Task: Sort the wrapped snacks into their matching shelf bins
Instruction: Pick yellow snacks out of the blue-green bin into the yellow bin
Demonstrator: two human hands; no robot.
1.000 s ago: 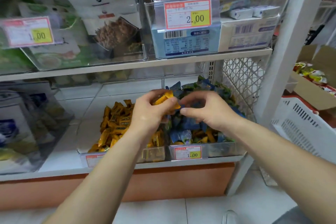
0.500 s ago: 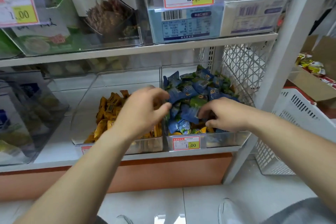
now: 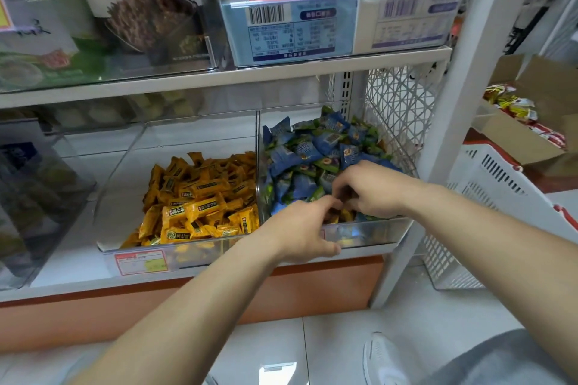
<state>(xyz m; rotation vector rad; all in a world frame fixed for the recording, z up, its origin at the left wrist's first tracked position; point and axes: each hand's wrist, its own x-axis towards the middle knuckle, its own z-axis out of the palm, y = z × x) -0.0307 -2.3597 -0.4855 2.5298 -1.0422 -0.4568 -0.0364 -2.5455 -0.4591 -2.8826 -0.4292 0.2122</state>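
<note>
Most long yellow wrapped snacks lie flat in the left clear plastic bin, pointing every which way. A few stray yellow snacks hide under blue and green wrapped snacks in the right clear plastic bin, so I'm not done. My left hand and right hand dig there. I cannot tell if either holds one, or which way the strays point.

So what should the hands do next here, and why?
Probably pinch the stray yellow wrappers at the front of the right bin, where the left hand and right hand meet, and carry them to the left bin: it holds only yellow ones, the right mostly blue.
</note>
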